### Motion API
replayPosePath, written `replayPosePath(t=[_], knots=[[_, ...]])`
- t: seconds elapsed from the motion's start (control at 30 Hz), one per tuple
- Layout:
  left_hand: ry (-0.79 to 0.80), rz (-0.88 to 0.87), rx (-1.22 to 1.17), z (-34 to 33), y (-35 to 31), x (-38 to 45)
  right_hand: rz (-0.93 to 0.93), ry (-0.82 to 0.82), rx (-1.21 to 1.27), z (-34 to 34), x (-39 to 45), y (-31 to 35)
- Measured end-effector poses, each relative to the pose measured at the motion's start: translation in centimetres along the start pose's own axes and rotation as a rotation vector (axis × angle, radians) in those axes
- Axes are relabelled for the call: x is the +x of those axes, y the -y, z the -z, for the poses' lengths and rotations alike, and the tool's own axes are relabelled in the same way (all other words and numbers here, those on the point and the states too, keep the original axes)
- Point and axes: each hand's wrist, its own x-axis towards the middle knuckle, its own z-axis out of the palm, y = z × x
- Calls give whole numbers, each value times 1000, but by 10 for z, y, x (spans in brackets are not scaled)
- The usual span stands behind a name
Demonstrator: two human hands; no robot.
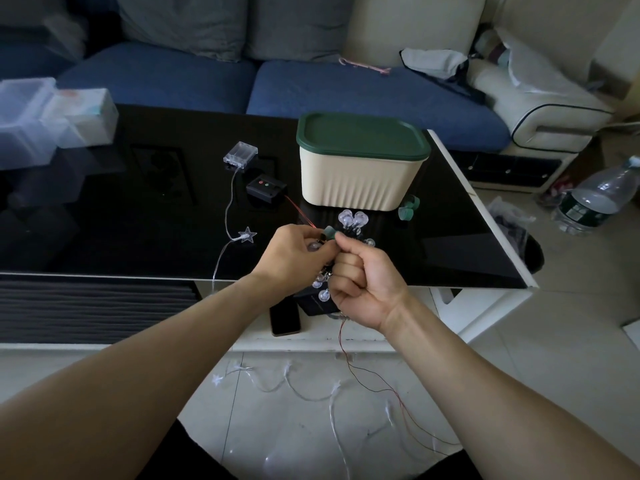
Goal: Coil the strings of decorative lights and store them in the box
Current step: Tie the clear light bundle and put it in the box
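A bundle of round-bulb lights (351,220) on red and black wire sits between my hands above the table's front edge. My right hand (360,282) is fisted around the bundle. My left hand (298,252) pinches it at the top beside a green strap (330,233). Its red wire runs to a black battery box (266,190) and also hangs to the floor. A second string with a clear star (246,235) leads from a clear battery case (240,154) over the edge to the floor (311,393). The cream box (360,181) has its green lid shut.
The black glass table (138,220) has clear plastic containers (52,123) at far left and two green straps (408,207) by the box. A phone (284,318) lies on a lower shelf. A sofa stands behind; a water bottle (595,199) lies on the floor at right.
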Motion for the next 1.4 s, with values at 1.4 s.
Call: replayPosePath(t=[1.4], knots=[[-114,-298,322,5,4,-1,19,-244,-493,-2,-12,19]])
